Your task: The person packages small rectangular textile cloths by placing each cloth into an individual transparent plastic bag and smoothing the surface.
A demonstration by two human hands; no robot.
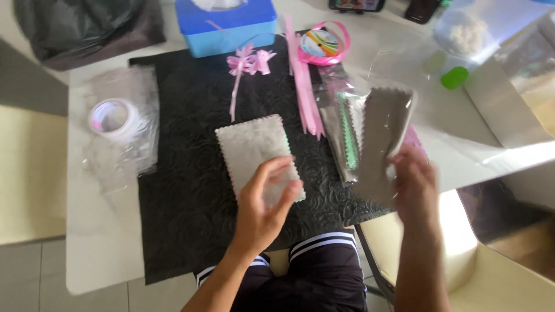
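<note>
A grey cloth with zigzag edges (254, 150) lies flat on the black embossed mat (185, 196). My left hand (263, 205) rests over its near end, fingers spread and touching it. My right hand (413, 185) holds up a second grey zigzag-edged cloth (384, 138), blurred and tilted upright. Beside it lies a clear packet with grey and green cloths (341, 136). A small pink ribbon bow (250, 60) sits at the mat's far edge.
A blue tissue box (228, 26) stands at the back. Pink ribbon strips (306, 98) and a ribbon spool (321, 43) lie near it. A tape roll (113, 118) sits on clear plastic at left. A green cap (455, 77) lies on plastic sheeting at right.
</note>
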